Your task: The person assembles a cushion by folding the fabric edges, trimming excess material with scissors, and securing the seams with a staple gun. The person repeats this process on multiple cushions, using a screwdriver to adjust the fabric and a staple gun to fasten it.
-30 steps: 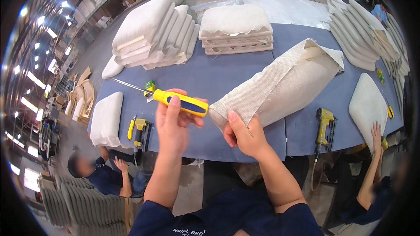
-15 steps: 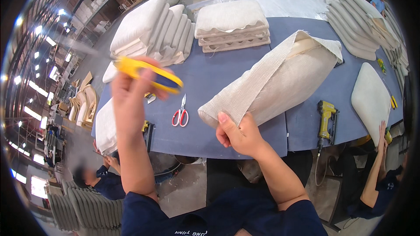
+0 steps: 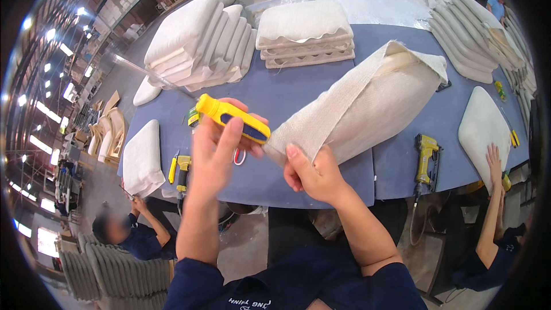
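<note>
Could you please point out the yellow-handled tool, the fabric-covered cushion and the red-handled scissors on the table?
yellow-handled tool [image 3: 232,118], head view, on its yellow and blue handle.
fabric-covered cushion [image 3: 367,103], head view, on the middle of its woven cover.
red-handled scissors [image 3: 239,157], head view, on a red handle loop.

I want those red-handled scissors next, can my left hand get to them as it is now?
Probably not at once: the left hand is wrapped around the yellow tool. The red-handled scissors lie right beneath it on the blue table, nothing covering them.
</note>
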`<action>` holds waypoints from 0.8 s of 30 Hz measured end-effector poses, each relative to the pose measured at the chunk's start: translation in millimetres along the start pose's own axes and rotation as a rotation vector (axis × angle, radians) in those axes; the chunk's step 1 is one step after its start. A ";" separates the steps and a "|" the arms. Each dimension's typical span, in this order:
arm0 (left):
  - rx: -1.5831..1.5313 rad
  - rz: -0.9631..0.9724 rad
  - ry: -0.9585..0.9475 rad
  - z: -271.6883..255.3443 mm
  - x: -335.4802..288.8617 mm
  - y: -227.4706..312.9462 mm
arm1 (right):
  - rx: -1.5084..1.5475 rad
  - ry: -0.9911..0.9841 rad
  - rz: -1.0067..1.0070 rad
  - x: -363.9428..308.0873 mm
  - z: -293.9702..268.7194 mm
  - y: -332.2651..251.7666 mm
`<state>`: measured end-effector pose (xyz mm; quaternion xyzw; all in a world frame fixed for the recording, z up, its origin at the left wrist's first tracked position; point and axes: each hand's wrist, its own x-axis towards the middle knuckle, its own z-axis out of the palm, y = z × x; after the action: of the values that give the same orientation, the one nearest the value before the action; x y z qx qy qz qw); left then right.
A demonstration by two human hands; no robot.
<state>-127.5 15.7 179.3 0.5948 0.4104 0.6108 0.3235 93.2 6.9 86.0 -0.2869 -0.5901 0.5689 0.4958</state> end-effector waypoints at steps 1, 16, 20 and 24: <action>-0.070 -0.072 -0.023 5.8 -11.1 -1.4 | -0.008 0.009 -0.017 -1.9 0.3 0.3; -0.361 0.146 0.282 -10.5 -11.4 19.7 | -0.031 0.024 0.006 -4.4 -0.4 -1.8; -0.084 0.046 0.069 -0.1 -2.1 3.4 | -0.024 0.040 0.019 -3.4 0.8 -4.6; -0.006 -0.085 -0.138 -4.8 6.7 6.0 | 0.004 0.011 -0.046 -6.0 -0.3 3.1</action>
<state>-132.2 18.3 187.9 0.6166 0.4102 0.5555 0.3781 94.9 2.2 81.4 -0.2753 -0.5928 0.5568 0.5126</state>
